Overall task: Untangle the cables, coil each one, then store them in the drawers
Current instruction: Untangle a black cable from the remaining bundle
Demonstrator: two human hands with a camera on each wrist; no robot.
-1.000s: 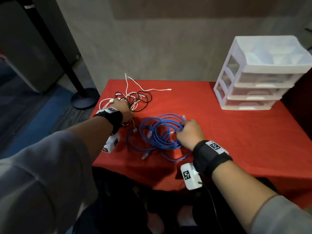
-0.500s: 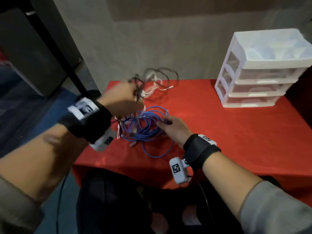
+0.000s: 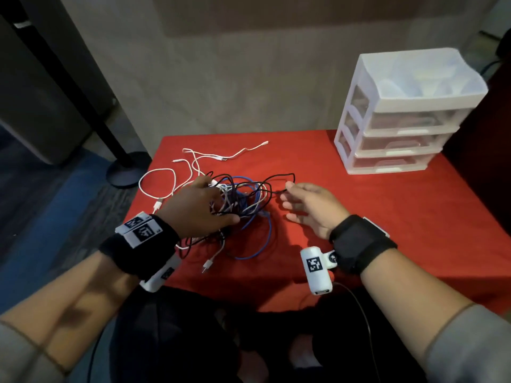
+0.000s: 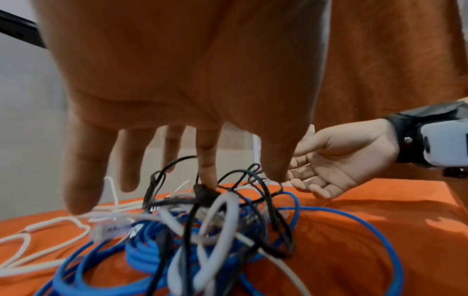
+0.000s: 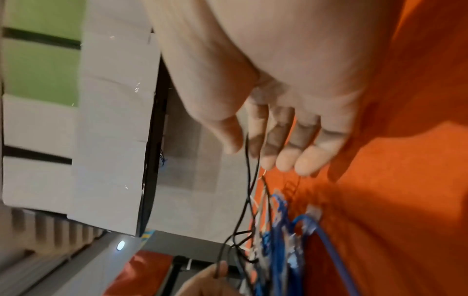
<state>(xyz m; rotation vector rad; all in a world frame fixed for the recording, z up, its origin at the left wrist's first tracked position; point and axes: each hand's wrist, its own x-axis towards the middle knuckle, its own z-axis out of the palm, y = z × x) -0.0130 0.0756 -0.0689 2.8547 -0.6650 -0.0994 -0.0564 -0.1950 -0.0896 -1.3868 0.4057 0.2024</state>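
A tangle of blue, black and white cables lies in one heap on the red table. My left hand hovers over it, fingers straight and spread, with one fingertip touching a black plug in the heap. My right hand is just right of the heap, palm open and fingers relaxed. A thin black cable loop runs between its thumb and forefinger without being gripped. A blue loop trails toward the front edge. The white three-drawer unit stands at the back right, drawers closed.
White cable strands sprawl over the back-left of the table, one end reaching. A black stand with a round base is on the floor left of the table. Bare red cloth lies between my right hand and the drawers.
My left hand lifted the black-and-white bundle, set it on the blue coil and released it. My right hand let go of the blue cable and moved right.
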